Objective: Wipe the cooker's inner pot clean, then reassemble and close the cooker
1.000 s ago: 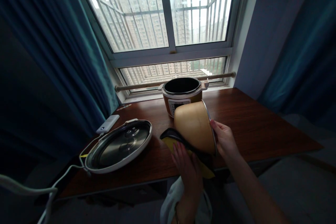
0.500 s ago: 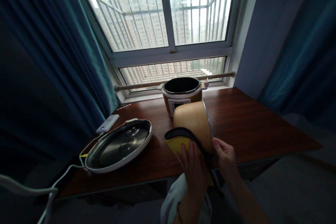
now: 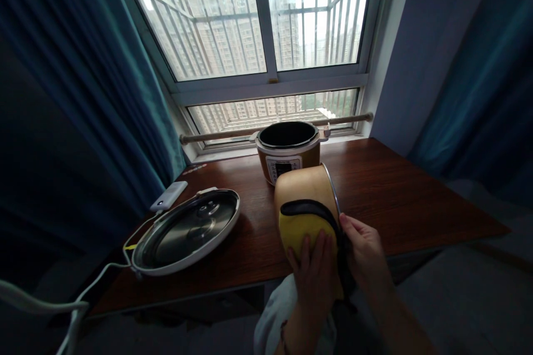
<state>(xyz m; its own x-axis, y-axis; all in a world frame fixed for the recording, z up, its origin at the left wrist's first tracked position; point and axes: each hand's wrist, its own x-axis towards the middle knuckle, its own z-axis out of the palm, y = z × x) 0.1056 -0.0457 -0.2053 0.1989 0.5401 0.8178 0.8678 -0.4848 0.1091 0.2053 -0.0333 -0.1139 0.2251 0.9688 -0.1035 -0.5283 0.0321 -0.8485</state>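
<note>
A gold-coloured inner pot (image 3: 303,184) with a silver rim lies tilted on its side near the table's front, its mouth facing right. My right hand (image 3: 365,248) pinches the rim between thumb and fingers. Against the pot's outer wall, my left hand (image 3: 313,272) presses a yellow cloth (image 3: 300,230) with black edging; the fingers lie over the cloth. Part of the cloth hangs down between my hands. Just behind the pot stands the electric cooker's body (image 3: 263,158), upright and uncovered, with a control panel in front.
To the left, a large round lid (image 3: 187,233) with a pale rim rests on the brown wooden table (image 3: 400,194). A white device (image 3: 170,196) with a white cable (image 3: 104,272) is beside it. Behind the table are a window and a horizontal rail (image 3: 227,135).
My left hand has slid the cloth rightward and up onto the pot's side, so it covers more of the wall. The pot has tilted slightly; my right hand still grips its rim.
</note>
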